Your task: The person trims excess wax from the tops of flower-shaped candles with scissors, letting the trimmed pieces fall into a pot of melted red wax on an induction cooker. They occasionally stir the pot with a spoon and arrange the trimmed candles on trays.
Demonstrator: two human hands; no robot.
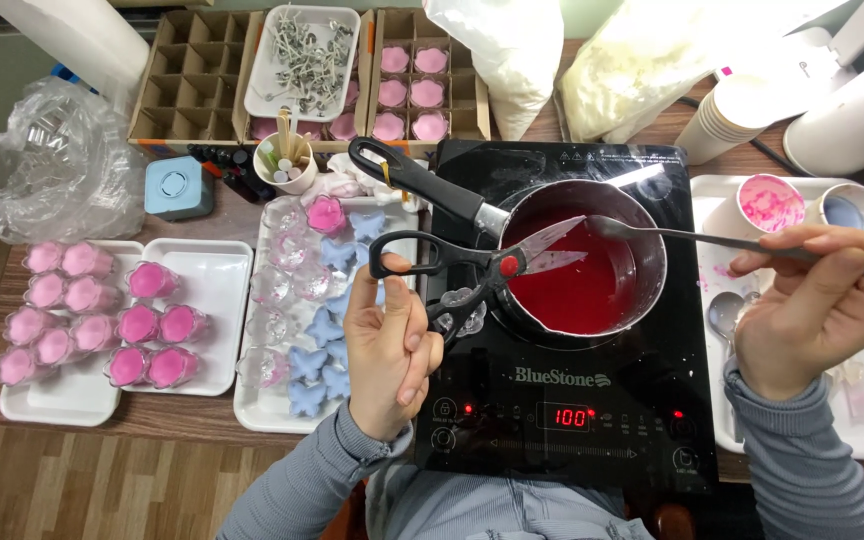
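Note:
My left hand (389, 350) holds black-handled scissors (457, 262) by their loops, the blades open over a small saucepan (592, 262) of red liquid. The pan sits on a black induction cooktop (572, 400) with a lit red display. My right hand (820, 305) grips the handle of a long metal spoon (697, 238) whose bowl reaches over the pan's far right rim. The pan's black handle (414, 180) points to the upper left.
White trays on the left carry pink-filled clear cups (102, 325), empty clear cups and blue butterfly shapes (322, 330). Cardboard divider boxes (192, 75) with pink candles and a tray of metal wick holders (304, 50) stand at the back. Paper cups (770, 200) rest on a right tray.

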